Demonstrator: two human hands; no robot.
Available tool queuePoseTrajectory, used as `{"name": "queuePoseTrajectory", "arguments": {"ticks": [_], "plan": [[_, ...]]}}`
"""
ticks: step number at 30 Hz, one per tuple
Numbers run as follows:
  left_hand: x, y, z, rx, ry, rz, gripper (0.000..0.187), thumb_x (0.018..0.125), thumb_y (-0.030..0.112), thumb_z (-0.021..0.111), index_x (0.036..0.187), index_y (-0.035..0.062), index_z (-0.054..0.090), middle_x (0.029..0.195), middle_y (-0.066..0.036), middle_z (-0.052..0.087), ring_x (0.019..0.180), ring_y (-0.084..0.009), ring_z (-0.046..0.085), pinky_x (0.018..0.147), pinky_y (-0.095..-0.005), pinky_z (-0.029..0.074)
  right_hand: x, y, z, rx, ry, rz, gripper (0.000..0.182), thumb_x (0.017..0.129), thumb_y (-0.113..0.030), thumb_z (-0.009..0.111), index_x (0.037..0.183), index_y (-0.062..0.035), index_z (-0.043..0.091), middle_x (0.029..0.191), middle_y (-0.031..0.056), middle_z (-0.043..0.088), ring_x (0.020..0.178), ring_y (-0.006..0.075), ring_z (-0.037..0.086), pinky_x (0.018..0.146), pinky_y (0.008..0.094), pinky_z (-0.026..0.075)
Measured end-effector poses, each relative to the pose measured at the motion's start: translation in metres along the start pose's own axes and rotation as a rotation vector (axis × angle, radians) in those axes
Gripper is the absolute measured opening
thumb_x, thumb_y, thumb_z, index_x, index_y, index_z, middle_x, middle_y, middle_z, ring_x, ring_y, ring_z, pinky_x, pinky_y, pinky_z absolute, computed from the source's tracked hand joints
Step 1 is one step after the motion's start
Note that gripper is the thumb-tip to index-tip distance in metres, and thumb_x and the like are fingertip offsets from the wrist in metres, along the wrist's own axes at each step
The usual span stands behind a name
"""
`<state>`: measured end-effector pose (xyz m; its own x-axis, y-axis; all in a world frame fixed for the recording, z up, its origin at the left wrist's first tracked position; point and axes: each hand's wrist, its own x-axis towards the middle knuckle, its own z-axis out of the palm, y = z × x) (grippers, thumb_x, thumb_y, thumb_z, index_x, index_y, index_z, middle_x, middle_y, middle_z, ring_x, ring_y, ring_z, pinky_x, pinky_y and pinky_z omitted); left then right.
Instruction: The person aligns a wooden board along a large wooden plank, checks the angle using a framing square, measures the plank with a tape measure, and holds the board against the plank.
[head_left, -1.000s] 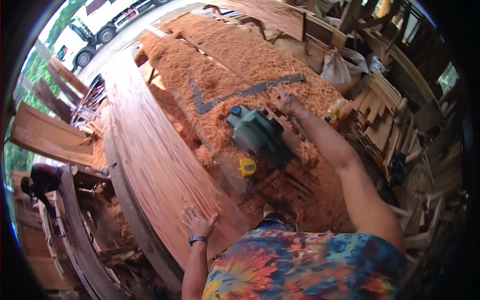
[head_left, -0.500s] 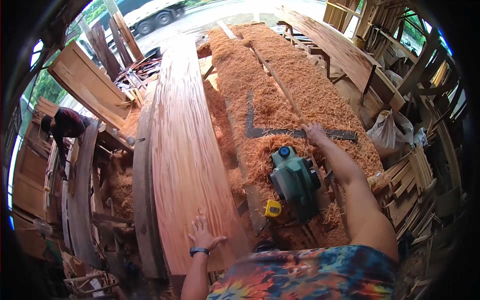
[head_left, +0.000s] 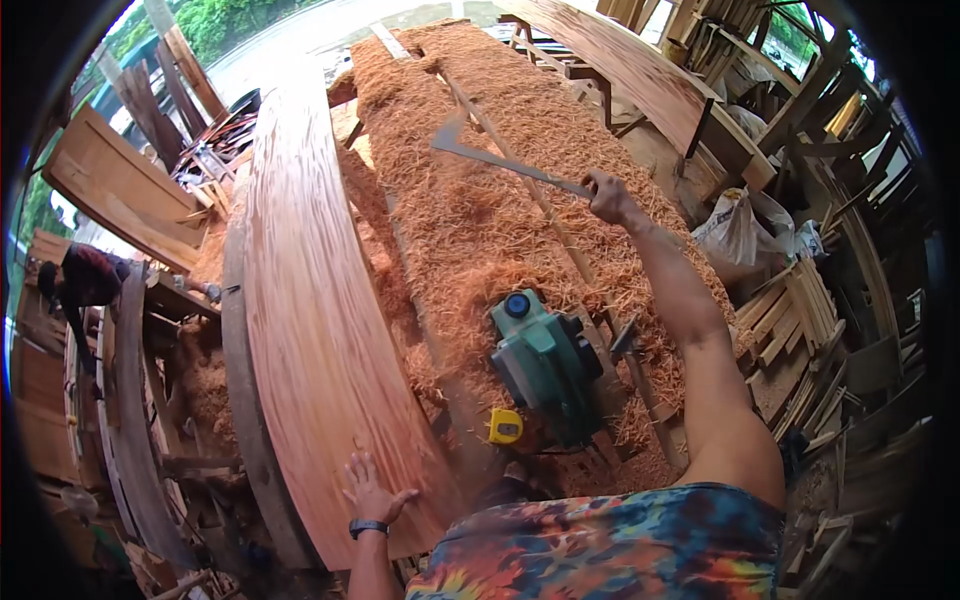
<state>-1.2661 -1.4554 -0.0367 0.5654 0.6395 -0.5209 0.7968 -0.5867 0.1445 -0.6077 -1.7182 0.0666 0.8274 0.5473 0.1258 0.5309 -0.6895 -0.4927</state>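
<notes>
My left hand (head_left: 373,497) lies flat with fingers spread on the near end of a long, planed wooden board (head_left: 305,300). A dark watch circles that wrist. In my right hand (head_left: 612,197) is the end of a metal framing square (head_left: 510,165), raised over the shavings, its other leg slightly blurred. Below that arm a green electric planer (head_left: 545,365) rests on the shaving-covered bench. Close beside it sits a yellow tape measure (head_left: 506,426).
Curly wood shavings (head_left: 480,240) cover the bench, with a thin wooden strip (head_left: 540,200) lying along it. Another wide board (head_left: 630,80) rests at the back right. Scrap wood (head_left: 795,315) and a white sack (head_left: 735,235) are at right. Another person (head_left: 85,280) bends over at far left.
My right hand has closed on the framing square and lifted it off the shavings, up and away. My left hand stays on the board. The view has shifted right.
</notes>
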Motion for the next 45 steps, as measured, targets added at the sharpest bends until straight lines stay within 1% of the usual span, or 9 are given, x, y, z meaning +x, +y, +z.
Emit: {"name": "queuePoseTrajectory", "arguments": {"ticks": [12, 16, 17, 21, 24, 26, 28, 35, 45], "plan": [[0.001, -0.003, 0.000, -0.007, 0.025, 0.012, 0.138, 0.055, 0.065, 0.084, 0.159, 0.0142, 0.009, 0.166, -0.014, 0.002, 0.152, -0.0382, 0.001, 0.113, -0.0708, 0.012, -0.016, 0.071, 0.000, -0.245, 0.149, 0.349, 0.031, 0.079, -0.016, 0.063, 0.109, -0.0069, 0.061, 0.106, 0.0215, 0.068, 0.103, 0.0384, 0.065, 0.088, 0.0468, 0.052], [0.003, 0.000, 0.002, -0.002, 0.027, 0.011, 0.138, 0.055, 0.066, 0.083, 0.159, 0.0159, 0.009, 0.166, -0.015, 0.002, 0.152, -0.0397, 0.001, 0.112, -0.0722, 0.013, -0.038, 0.106, 0.007, -0.450, 0.033, 0.344, 0.053, 0.075, -0.036, 0.075, 0.119, -0.0106, 0.057, 0.127, 0.0229, 0.057, 0.115, 0.0390, 0.058, 0.095, 0.0449, 0.048], [0.001, -0.003, 0.000, 0.017, 0.012, 0.014, 0.138, 0.055, 0.066, 0.083, 0.159, 0.0159, 0.009, 0.166, -0.014, 0.002, 0.152, -0.0398, 0.001, 0.111, -0.0723, 0.013, -0.049, 0.111, 0.023, -0.510, 0.215, 0.276, 0.069, 0.075, -0.040, 0.076, 0.132, -0.0099, 0.051, 0.137, 0.0217, 0.048, 0.123, 0.0381, 0.052, 0.098, 0.0439, 0.046], [-0.005, -0.007, 0.005, -0.013, 0.041, 0.029, 0.136, 0.056, 0.062, 0.085, 0.159, 0.0146, 0.011, 0.166, -0.015, 0.004, 0.152, -0.0388, 0.004, 0.113, -0.0700, 0.013, -0.110, 0.030, -0.010, -0.173, -0.136, 0.085, 0.059, 0.076, -0.038, 0.076, 0.122, -0.0022, 0.063, 0.113, 0.0200, 0.066, 0.101, 0.0341, 0.064, 0.085, 0.0435, 0.051], [0.003, -0.004, 0.010, -0.011, 0.065, 0.047, 0.134, 0.058, 0.061, 0.085, 0.159, 0.0150, 0.010, 0.166, -0.015, 0.004, 0.152, -0.0392, 0.006, 0.114, -0.0689, 0.014, -0.188, -0.028, -0.016, -0.152, -0.497, 0.160, 0.039, 0.075, -0.033, 0.075, 0.087, 0.0033, 0.073, 0.086, 0.0226, 0.071, 0.077, 0.0340, 0.069, 0.074, 0.0412, 0.055], [0.002, -0.003, 0.006, -0.010, 0.070, 0.046, 0.134, 0.058, 0.060, 0.085, 0.159, 0.0150, 0.010, 0.166, -0.015, 0.005, 0.152, -0.0396, 0.006, 0.114, -0.0684, 0.015, -0.239, -0.038, 0.005, -0.237, -0.650, 0.359, 0.031, 0.074, -0.027, 0.072, 0.079, 0.0037, 0.073, 0.083, 0.0232, 0.070, 0.080, 0.0318, 0.071, 0.074, 0.0409, 0.056], [0.004, -0.005, 0.008, -0.009, 0.072, 0.049, 0.134, 0.058, 0.060, 0.085, 0.159, 0.0145, 0.010, 0.166, -0.015, 0.005, 0.151, -0.0410, 0.007, 0.113, -0.0692, 0.014, -0.287, -0.061, 0.016, -0.351, -0.771, 0.445, 0.033, 0.075, -0.024, 0.071, 0.088, 0.0064, 0.071, 0.088, 0.0255, 0.070, 0.085, 0.0353, 0.071, 0.079, 0.0426, 0.058], [0.002, -0.007, 0.010, -0.032, 0.086, 0.070, 0.135, 0.058, 0.059, 0.086, 0.159, 0.0134, 0.010, 0.165, -0.016, 0.005, 0.151, -0.0419, 0.007, 0.113, -0.0697, 0.014, -0.381, -0.030, 0.066, -0.132, -0.512, 0.660, 0.060, 0.074, -0.029, 0.075, 0.122, 0.0011, 0.055, 0.105, 0.0263, 0.068, 0.101, 0.0378, 0.067, 0.089, 0.0465, 0.053], [0.000, -0.003, 0.005, -0.019, 0.072, 0.050, 0.135, 0.058, 0.062, 0.084, 0.159, 0.0144, 0.009, 0.166, -0.013, 0.003, 0.152, -0.0388, 0.004, 0.112, -0.0724, 0.014, -0.393, -0.050, 0.053, -0.097, -0.309, 0.737, 0.070, 0.065, -0.041, 0.086, 0.114, 0.0007, 0.060, 0.113, 0.0250, 0.067, 0.110, 0.0380, 0.064, 0.092, 0.0441, 0.051]]}}
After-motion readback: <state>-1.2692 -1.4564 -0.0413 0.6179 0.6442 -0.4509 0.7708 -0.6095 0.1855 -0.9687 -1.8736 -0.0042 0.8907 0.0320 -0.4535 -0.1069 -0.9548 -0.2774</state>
